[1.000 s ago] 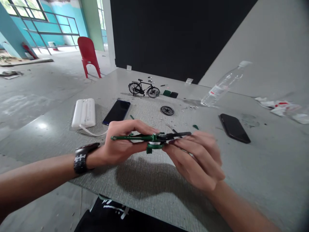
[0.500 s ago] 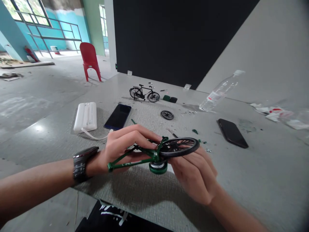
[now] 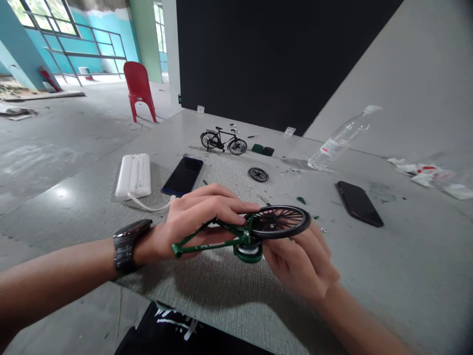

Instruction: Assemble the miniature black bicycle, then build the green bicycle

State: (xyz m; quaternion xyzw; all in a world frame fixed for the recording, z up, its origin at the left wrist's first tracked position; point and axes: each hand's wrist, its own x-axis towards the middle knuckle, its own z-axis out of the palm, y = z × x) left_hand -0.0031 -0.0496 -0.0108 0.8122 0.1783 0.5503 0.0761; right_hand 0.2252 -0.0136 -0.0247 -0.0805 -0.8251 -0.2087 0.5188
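My left hand [image 3: 195, 219], with a dark watch on its wrist, grips the green frame [image 3: 207, 240] of a small model bicycle above the grey table [image 3: 240, 291]. A black spoked wheel [image 3: 279, 221] is fitted at the frame's right end and lies nearly flat. My right hand [image 3: 301, 259] cups under that wheel, fingers curled around its lower side and the green hub part. Both hands hover over the near part of the table.
On the table lie a white power bank [image 3: 133, 175] with a cable, a dark phone [image 3: 182, 176], a second phone [image 3: 357, 210], a finished black model bicycle [image 3: 223, 139], a loose spoked wheel [image 3: 257, 174], a fallen plastic bottle [image 3: 342, 138] and small green parts. A red chair [image 3: 138, 88] stands beyond.
The model has been tipped from edge-on to tilted, so the wheel's spokes now show. Both hands have stayed on it and shifted slightly right and up.
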